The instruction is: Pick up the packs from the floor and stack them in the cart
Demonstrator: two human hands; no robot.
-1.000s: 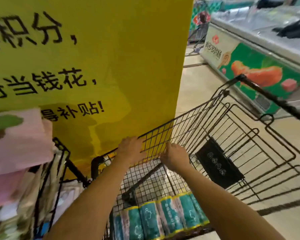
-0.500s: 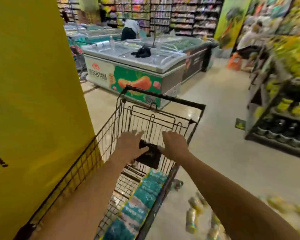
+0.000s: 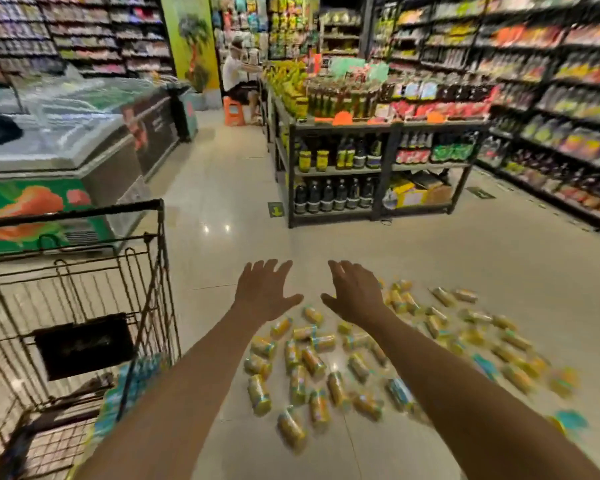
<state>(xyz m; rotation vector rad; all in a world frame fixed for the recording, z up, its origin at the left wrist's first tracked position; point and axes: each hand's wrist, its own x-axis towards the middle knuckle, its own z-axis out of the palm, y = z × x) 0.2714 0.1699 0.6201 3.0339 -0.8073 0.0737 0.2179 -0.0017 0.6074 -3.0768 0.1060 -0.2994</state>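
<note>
Several small yellow packs (image 3: pixel 312 363) lie scattered over the pale tiled floor at lower centre and right, with a few teal ones (image 3: pixel 568 419) among them. The black wire cart (image 3: pixel 84 292) stands at the left, and a row of teal packs (image 3: pixel 132 386) lies in its basket. My left hand (image 3: pixel 264 289) and my right hand (image 3: pixel 355 292) are stretched out side by side above the floor packs, fingers spread, holding nothing. Both are away from the cart, to its right.
A chest freezer (image 3: pixel 66 161) stands behind the cart at the left. A dark shelf unit (image 3: pixel 378 171) full of bottles sits ahead, tall shelves line the right wall. A person sits on an orange stool (image 3: pixel 234 110) far down the aisle.
The view swung right, away from the yellow sign. Both hands left the cart's wire frame and now hover open over the scattered packs on the floor.
</note>
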